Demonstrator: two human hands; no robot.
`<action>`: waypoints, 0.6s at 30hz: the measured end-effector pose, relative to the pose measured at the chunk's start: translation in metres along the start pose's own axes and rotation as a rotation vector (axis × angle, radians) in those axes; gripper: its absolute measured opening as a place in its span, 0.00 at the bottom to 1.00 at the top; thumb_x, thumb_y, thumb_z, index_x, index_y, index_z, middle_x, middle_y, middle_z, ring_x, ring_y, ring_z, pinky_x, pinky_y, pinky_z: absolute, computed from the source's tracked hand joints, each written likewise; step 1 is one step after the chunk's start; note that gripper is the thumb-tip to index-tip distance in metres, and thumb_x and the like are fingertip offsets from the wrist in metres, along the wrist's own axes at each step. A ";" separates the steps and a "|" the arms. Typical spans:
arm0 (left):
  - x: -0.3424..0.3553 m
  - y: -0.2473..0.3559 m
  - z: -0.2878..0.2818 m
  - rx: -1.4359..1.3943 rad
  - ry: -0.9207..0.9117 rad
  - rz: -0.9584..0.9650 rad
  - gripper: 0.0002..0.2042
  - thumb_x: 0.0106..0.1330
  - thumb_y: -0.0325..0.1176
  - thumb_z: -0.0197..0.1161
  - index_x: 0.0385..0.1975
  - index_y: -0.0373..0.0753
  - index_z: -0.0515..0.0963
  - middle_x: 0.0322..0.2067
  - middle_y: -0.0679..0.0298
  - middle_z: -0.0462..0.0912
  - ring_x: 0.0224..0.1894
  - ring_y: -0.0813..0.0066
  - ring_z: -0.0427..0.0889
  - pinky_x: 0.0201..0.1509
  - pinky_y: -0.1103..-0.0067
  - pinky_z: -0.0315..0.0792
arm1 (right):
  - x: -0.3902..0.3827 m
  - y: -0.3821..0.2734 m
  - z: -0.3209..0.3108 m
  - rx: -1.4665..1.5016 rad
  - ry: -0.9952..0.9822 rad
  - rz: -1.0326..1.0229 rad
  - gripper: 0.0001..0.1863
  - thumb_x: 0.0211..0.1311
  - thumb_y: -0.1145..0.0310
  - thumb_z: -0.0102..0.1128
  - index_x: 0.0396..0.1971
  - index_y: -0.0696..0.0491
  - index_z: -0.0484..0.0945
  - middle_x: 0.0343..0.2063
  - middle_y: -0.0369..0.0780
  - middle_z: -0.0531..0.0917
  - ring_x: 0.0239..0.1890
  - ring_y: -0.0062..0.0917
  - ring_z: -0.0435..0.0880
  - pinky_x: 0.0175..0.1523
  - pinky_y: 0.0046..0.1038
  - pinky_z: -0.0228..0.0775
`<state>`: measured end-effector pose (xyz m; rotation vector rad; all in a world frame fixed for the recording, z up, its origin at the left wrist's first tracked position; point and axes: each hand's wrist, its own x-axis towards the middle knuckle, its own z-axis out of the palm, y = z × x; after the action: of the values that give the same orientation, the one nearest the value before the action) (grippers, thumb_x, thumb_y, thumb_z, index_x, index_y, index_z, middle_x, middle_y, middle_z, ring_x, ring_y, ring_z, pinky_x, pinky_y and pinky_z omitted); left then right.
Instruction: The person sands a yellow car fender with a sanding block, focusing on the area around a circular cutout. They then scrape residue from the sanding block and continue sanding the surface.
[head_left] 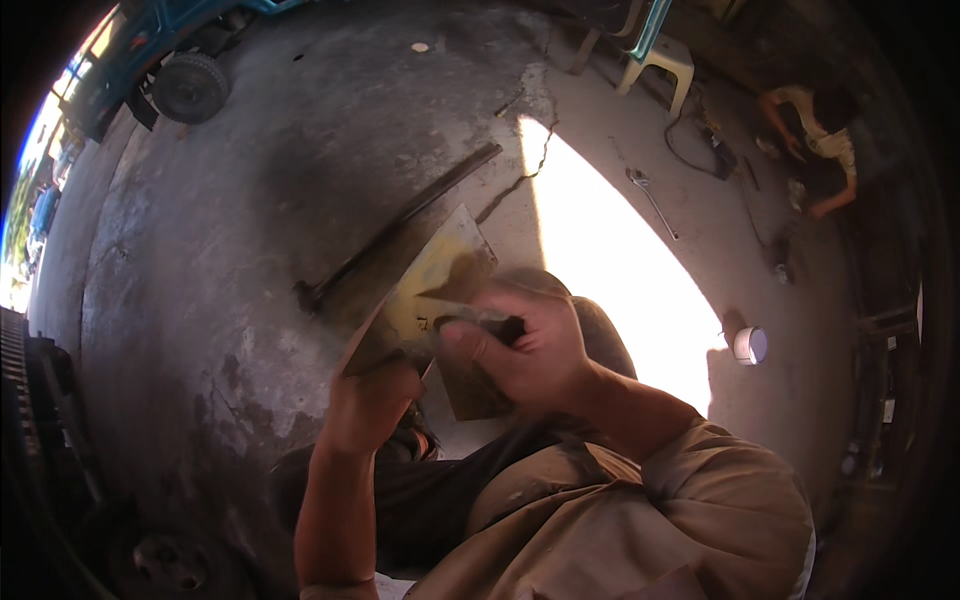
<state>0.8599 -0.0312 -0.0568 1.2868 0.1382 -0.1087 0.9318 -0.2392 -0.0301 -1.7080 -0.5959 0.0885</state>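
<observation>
Over my lap, a flat yellowish metal plate [447, 250] is held up at a slant. My left hand [378, 395] grips its lower left edge, with most of the fingers hidden behind it. In front of the plate's right part, my right hand [530, 340] is curled closed, thumb pointing left. A dark, narrow thing shows between its thumb and fingers, but motion blur hides what it is. The right fingertips lie close to the plate's face; I cannot tell whether they touch it.
A long dark metal bar [410, 215] lies on the floor ahead. A wrench [655, 205], a corded tool [718, 155] and a white round container [750, 345] are at right. Beyond are a plastic stool [665, 70] and another person [820, 135]. A vehicle wheel [190, 88] stands far left.
</observation>
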 end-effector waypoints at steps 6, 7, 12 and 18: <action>0.003 0.004 0.009 0.396 -0.001 0.073 0.37 0.49 0.14 0.54 0.67 0.30 0.67 0.48 0.63 0.80 0.45 0.78 0.77 0.45 0.84 0.71 | 0.007 0.002 0.001 0.042 0.053 -0.029 0.10 0.66 0.68 0.69 0.33 0.58 0.80 0.20 0.39 0.81 0.23 0.16 0.77 0.31 0.25 0.70; 0.003 0.006 0.013 0.290 0.009 0.018 0.38 0.49 0.14 0.53 0.69 0.29 0.66 0.49 0.63 0.80 0.46 0.77 0.77 0.46 0.84 0.71 | 0.003 0.000 0.007 -0.060 0.013 -0.159 0.10 0.66 0.67 0.69 0.33 0.58 0.79 0.20 0.42 0.81 0.22 0.18 0.78 0.31 0.28 0.71; 0.001 0.019 0.023 0.006 0.023 -0.063 0.40 0.49 0.15 0.52 0.71 0.28 0.63 0.52 0.62 0.79 0.50 0.75 0.77 0.50 0.84 0.71 | 0.024 0.011 -0.019 0.335 0.078 0.270 0.08 0.66 0.69 0.70 0.34 0.59 0.82 0.24 0.36 0.83 0.26 0.17 0.79 0.34 0.23 0.71; 0.006 0.015 0.014 -0.003 -0.035 -0.136 0.41 0.48 0.16 0.52 0.72 0.29 0.62 0.54 0.59 0.78 0.53 0.75 0.76 0.54 0.84 0.71 | 0.008 0.005 -0.005 -0.016 -0.016 -0.077 0.09 0.66 0.69 0.69 0.32 0.58 0.81 0.25 0.36 0.82 0.27 0.13 0.77 0.32 0.20 0.69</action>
<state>0.8685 -0.0409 -0.0392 1.2715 0.1953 -0.2470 0.9422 -0.2406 -0.0316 -1.6987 -0.6751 0.0427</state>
